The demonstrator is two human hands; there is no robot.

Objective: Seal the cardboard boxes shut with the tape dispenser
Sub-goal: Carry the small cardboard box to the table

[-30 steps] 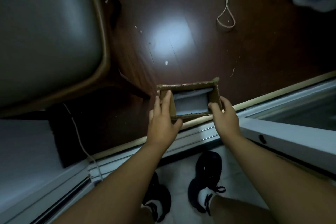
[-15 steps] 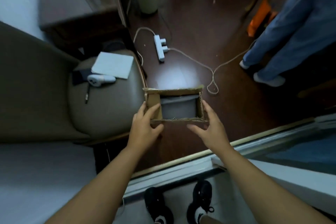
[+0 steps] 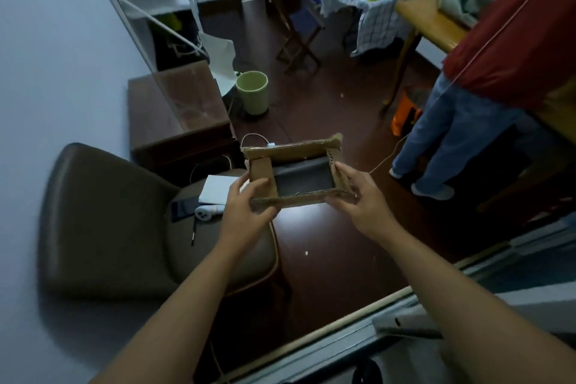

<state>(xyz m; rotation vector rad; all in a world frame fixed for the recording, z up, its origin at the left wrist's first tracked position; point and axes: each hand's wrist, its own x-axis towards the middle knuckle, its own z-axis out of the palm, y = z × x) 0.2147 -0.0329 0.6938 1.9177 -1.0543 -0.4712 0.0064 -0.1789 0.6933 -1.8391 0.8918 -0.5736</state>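
the small open brown cardboard box (image 3: 291,176), ragged-edged with flaps up, is held in mid-air over the dark wooden floor (image 3: 327,243), beside the brown padded chair (image 3: 124,227). it looks light, thin-walled and easy to crush, best held by its side walls. the left hand (image 3: 246,215) grips the left wall, thumb on the flap; the right hand (image 3: 358,196) grips the right corner.

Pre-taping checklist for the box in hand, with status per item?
1. Cardboard box held by both hands: ok, left hand at its left end, right hand at its right end.
2. Flaps closed: not ok, top open, dark interior showing.
3. Tape dispenser within reach: cannot tell, none in view.
4. Box resting on a surface: not ok, held in the air.
5. Free hand for taping: not ok, both grip the box.
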